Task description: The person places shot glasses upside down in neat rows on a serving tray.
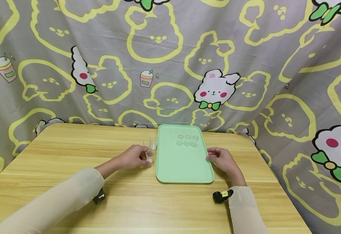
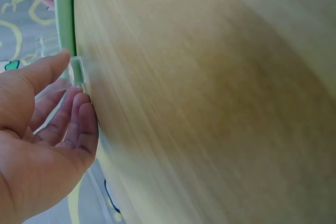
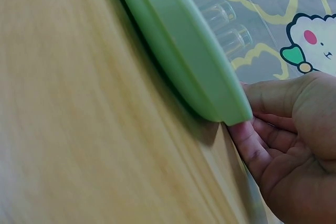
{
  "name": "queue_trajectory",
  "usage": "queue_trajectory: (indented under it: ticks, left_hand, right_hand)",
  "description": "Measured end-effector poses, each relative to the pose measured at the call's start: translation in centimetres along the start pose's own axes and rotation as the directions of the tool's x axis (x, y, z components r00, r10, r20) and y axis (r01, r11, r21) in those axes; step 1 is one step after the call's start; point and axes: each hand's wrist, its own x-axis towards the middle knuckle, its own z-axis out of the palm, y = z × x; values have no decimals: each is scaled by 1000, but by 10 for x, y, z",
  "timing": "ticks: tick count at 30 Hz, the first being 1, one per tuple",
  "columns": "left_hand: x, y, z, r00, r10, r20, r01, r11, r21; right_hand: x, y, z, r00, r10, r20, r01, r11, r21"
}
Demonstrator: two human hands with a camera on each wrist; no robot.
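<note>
My left hand (image 1: 135, 156) is beside the left edge of a light green tray (image 1: 185, 165), with thumb and fingers around a small clear glass (image 1: 149, 156). The same glass (image 2: 76, 71) shows at the thumb tip in the left wrist view. Two similar glasses (image 1: 153, 144) stand on the table just behind that hand. Three more clear glasses (image 1: 187, 141) stand in a row on the tray's far right part. At the tray's right edge, my right hand (image 1: 221, 159) grips the rim; in the right wrist view its fingertips (image 3: 244, 132) reach under the rim.
The wooden table (image 1: 123, 208) carries the tray near its back edge. Behind and to the right hangs a grey curtain (image 1: 164, 71) with cartoon animals. Black wrist devices (image 1: 221, 196) sit at both sleeves.
</note>
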Motion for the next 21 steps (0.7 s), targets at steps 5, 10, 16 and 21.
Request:
queue_trajectory:
  ticks: [5,10,16,21]
  left_hand:
    - [-1,2,-2,1000,6,14,-6,1000,1]
    - [-1,5,-7,999,33,21,-33,999,2]
    - [2,12,-13,996,85,11,-85,996,0]
    - [6,21,-17,995,100,10,-100,995,-4]
  right_hand:
    - [1,1,0,1000,4,0,-4,1000,3]
    - [1,1,0,1000,0,-2,0,1000,-5]
    - [1,1,0,1000,2,0,-2,1000,1]
    - [0,1,0,1000,-2,2,2,1000,3]
